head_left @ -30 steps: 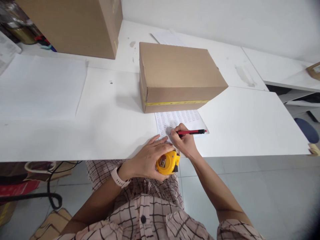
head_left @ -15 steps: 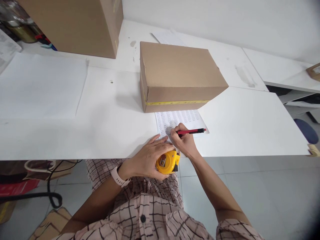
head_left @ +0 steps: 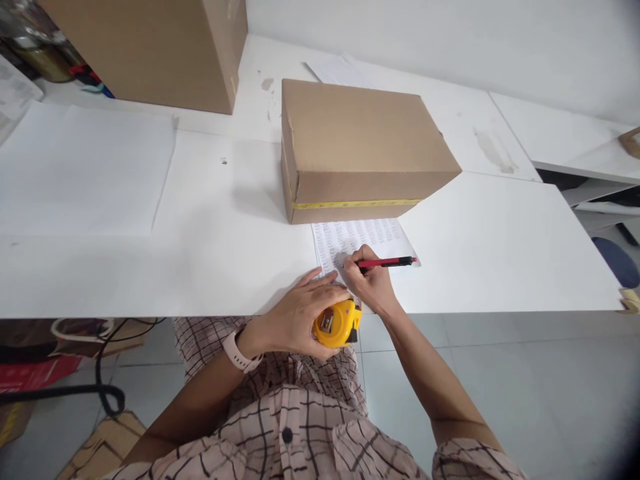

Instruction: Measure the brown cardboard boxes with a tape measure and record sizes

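My left hand [head_left: 295, 319] is wrapped around a yellow tape measure [head_left: 337, 324] at the near edge of the white table [head_left: 225, 253], its fingers resting on the tabletop. My right hand [head_left: 369, 283] pinches a red and black pen [head_left: 384, 263] with its tip on a printed sheet of paper [head_left: 360, 241]. That sheet lies just in front of a closed brown cardboard box [head_left: 360, 147], which has a yellow strip along its lower front edge.
A larger cardboard box [head_left: 150, 47] stands at the back left. A big white sheet [head_left: 80, 173] lies on the left of the table. More paper [head_left: 335, 69] sits behind the small box. Cables and bags [head_left: 75, 360] are on the floor at the left.
Both hands stay in place; the pen shifts only slightly on the sheet. The view has drifted a little.
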Tool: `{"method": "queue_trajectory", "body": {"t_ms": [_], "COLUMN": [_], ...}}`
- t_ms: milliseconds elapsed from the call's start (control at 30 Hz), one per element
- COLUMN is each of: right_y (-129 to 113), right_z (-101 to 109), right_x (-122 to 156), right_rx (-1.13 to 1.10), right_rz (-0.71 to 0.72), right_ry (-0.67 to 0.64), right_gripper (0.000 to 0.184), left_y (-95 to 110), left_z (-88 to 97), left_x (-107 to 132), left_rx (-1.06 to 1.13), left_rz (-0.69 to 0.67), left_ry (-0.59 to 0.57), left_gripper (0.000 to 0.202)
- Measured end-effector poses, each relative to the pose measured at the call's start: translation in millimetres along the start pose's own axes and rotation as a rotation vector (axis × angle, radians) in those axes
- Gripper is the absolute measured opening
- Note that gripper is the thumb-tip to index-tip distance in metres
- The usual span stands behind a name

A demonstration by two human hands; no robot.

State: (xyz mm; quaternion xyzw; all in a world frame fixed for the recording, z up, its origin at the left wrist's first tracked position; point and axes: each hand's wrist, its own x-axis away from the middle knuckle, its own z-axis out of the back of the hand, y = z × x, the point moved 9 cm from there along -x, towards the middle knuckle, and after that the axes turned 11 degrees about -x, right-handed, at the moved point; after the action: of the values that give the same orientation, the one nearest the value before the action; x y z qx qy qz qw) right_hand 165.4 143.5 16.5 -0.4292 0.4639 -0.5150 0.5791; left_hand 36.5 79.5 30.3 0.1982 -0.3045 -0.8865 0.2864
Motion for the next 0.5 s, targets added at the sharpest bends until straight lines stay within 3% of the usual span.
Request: {"method": "queue_trajectory", "body": {"t_ms": [500], "right_y": [2.6], "right_z": [3.5], "right_x": [-0.8], "right_rx": [-0.009], "right_rz": [-0.034], "right_ry": [0.043], "right_gripper": [0.021], "left_y": [1.2], "left_z": [0.9], "left_x": [0.2], "left_rx": [-0.013], "left_rz": [-0.007], "left_ry": [0.007], "left_gripper": [0.08]}}
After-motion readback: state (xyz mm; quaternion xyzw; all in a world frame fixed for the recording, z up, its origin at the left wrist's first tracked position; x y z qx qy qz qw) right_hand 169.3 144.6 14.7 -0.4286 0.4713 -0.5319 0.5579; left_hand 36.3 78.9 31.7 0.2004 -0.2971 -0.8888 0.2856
